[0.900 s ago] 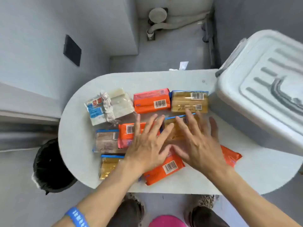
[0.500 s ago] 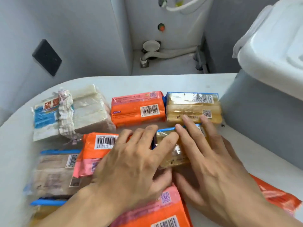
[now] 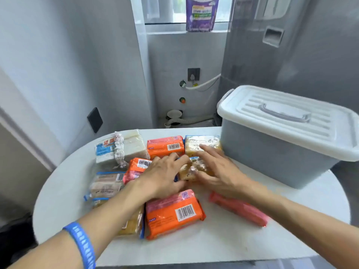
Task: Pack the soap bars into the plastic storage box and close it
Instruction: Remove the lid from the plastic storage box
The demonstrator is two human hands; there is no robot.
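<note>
Several wrapped soap packs lie on a round white table (image 3: 223, 247). A tan pack (image 3: 191, 169) sits in the middle, with my left hand (image 3: 162, 176) and my right hand (image 3: 217, 172) resting flat on either side of it, fingers spread. Around them lie a near orange pack (image 3: 174, 214), a far orange pack (image 3: 165, 146), a far tan pack (image 3: 202, 144), a white pack (image 3: 120, 147), a brownish pack (image 3: 105, 185) and a red-orange pack (image 3: 240, 208). The grey plastic storage box (image 3: 272, 158) stands at the right, its white lid (image 3: 291, 121) on.
A grey wall and a doorframe are at the left. Behind the table there are pipes, a hose and a wall socket (image 3: 193, 74). A purple pouch (image 3: 202, 13) stands on the window ledge. The table's front edge is close to my body.
The camera has tilted up and pulled back, so the whole box and the back wall now show. Both hands stay on the middle tan pack, about where they were.
</note>
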